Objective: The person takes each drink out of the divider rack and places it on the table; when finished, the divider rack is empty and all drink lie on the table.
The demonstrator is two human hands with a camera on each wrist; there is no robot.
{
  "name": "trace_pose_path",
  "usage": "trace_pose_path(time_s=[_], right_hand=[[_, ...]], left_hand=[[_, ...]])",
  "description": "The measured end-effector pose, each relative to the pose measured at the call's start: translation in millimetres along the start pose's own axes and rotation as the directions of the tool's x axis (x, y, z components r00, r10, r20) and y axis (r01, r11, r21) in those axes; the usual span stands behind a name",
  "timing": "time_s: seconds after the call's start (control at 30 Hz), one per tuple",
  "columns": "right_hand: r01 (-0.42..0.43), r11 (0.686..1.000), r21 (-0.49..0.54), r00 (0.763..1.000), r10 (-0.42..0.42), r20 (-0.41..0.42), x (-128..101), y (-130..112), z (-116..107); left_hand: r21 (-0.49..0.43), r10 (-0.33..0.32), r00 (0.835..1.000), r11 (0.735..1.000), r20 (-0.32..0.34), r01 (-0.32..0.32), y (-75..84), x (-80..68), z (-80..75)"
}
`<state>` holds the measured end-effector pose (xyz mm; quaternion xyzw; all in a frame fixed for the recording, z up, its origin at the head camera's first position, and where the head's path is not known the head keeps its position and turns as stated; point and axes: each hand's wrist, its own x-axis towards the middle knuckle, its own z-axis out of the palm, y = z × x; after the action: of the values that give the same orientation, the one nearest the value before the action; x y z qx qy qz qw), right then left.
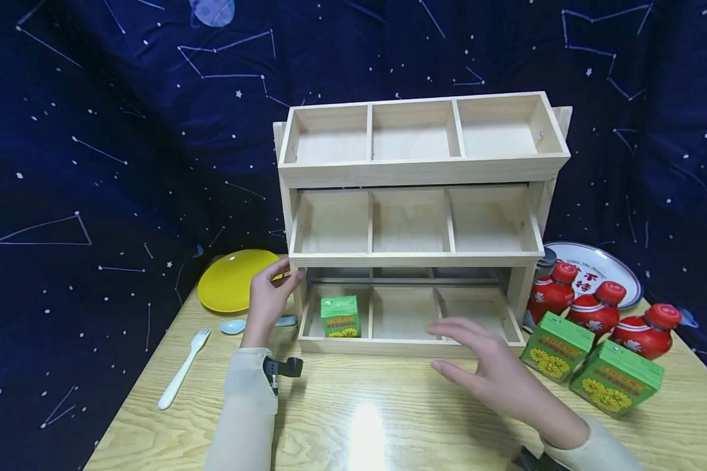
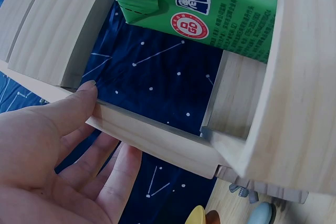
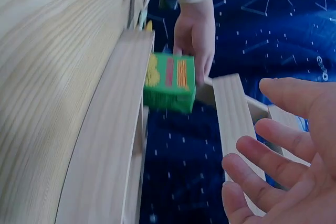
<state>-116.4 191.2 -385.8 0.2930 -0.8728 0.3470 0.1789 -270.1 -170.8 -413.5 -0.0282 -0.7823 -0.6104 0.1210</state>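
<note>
A light wooden three-tier shelf (image 1: 421, 171) stands on the table, each tier split into compartments. My left hand (image 1: 269, 297) is at its left upright (image 2: 157, 139), the thumb on one side and the fingers on the other, holding it. One green drink carton (image 1: 340, 316) with yellow flowers sits in the bottom tier's left compartment. My right hand (image 1: 495, 369) hovers in front of the bottom tier, fingers spread and holding nothing. In the right wrist view, that hand (image 3: 286, 156) has its fingers apart near the shelf boards.
Right of the shelf are two more green cartons (image 1: 615, 378), several red bottles (image 1: 595, 307) and a white plate (image 1: 615, 261) with lettering. On the left lie a yellow plate (image 1: 230, 284), a blue spoon (image 1: 233, 326) and a white fork (image 1: 184, 369). A dark starry cloth (image 1: 124, 196) hangs behind.
</note>
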Motion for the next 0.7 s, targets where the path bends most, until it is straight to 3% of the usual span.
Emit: trace_pose_path(time_s=[0.23, 0.47, 0.7], right_hand=[[0.03, 0.994, 0.108, 0.997, -0.038, 0.073, 35, -6, 43], [-0.031, 0.988, 0.153, 0.994, 0.014, 0.113, 76, -13, 79], [-0.116, 0.975, 0.188, 0.989, 0.097, 0.108, 100, -1, 114]], left_hand=[[0.0, -0.018, 1.0, 1.0, 0.001, 0.018, -0.9, -0.7, -1.0], [0.006, 0.002, 1.0, 1.0, 0.0, -0.002, 3.6, 0.2, -1.3], [-0.013, 0.005, 1.0, 1.0, 0.0, -0.005, 1.0, 0.6, -0.5]])
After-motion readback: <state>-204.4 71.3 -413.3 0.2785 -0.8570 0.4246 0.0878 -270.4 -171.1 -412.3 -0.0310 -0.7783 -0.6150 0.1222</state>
